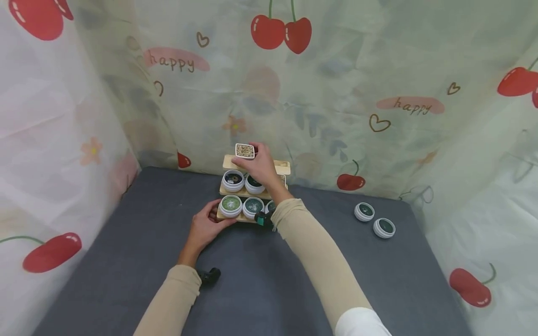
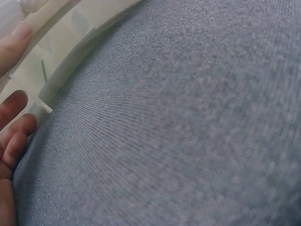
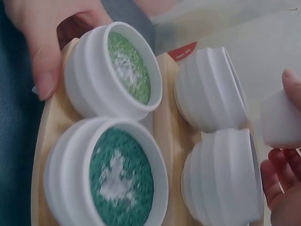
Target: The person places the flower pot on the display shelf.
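Head view — at far left, a pale cherry-print cloth (image 1: 59,158) beside a grey table (image 1: 134,261). Next the left hand (image 1: 205,228), thumb at the front edge, fingers round the left end, gripping a wooden stand (image 1: 229,162). On its two rows, round white pots: in front a light-green pot (image 1: 230,204), a teal pot (image 1: 253,206) and a third, partly behind a black wrist camera (image 1: 263,218); at the back a dark-filled pot (image 1: 233,181) and another, partly under the right hand (image 1: 261,163). Above the back row, off the stand — a small square pot (image 1: 245,150), pinched between right thumb and fingers. Over the stand's right part, a beige sleeve (image 1: 323,261), hiding what lies beneath. Well apart at right, two loose pots (image 1: 364,212), just beside each other on the table.

Right wrist view: light-green and teal fills with whitish patches, ribbed white sides; at right edge, the square pot's plain white wall. From above, filled with beige grit.
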`<action>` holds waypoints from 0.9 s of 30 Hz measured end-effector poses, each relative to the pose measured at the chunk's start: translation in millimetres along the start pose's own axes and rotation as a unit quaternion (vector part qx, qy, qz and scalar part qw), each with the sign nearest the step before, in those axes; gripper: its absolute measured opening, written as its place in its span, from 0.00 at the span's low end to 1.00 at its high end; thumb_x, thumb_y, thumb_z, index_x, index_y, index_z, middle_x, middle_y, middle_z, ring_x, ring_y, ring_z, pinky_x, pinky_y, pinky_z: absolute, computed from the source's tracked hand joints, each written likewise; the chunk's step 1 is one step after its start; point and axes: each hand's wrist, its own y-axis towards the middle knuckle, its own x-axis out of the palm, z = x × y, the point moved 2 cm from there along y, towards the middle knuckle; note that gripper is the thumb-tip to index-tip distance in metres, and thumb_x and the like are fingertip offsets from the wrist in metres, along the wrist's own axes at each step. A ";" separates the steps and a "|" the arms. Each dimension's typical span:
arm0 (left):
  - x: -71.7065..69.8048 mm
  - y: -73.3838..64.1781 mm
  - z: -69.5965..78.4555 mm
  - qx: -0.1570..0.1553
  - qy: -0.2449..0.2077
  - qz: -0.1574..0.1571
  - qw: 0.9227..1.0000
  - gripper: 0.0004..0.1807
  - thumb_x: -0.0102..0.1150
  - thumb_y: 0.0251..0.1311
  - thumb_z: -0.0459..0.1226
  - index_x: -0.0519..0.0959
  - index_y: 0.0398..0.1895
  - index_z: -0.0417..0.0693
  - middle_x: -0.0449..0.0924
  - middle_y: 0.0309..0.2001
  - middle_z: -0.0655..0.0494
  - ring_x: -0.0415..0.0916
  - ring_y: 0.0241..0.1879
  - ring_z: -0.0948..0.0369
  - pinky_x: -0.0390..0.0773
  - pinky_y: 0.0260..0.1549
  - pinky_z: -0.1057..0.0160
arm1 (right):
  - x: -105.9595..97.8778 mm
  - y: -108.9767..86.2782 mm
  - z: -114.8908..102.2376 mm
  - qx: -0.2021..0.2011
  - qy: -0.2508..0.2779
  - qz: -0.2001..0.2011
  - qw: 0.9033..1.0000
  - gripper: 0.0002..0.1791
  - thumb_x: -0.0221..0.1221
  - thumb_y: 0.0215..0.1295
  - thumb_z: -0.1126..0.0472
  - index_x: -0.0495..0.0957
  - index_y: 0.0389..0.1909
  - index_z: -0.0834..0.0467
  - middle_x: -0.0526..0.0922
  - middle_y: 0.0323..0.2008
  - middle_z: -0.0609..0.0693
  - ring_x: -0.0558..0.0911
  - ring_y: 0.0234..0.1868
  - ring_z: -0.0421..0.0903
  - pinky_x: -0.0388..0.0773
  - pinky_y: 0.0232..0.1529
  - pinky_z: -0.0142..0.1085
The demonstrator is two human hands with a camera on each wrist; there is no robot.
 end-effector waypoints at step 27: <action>0.7 0.5 -1.1 -0.001 0.003 -0.003 1.000 0.43 0.82 0.45 0.52 0.76 0.66 0.54 0.82 0.40 0.51 0.78 0.34 0.61 0.76 0.36 0.68 | 20.1 4.0 -12.7 0.081 -0.186 0.005 0.979 0.51 0.71 0.55 0.34 0.62 0.74 0.53 0.72 0.66 0.55 0.76 0.64 0.53 0.74 0.64 0.46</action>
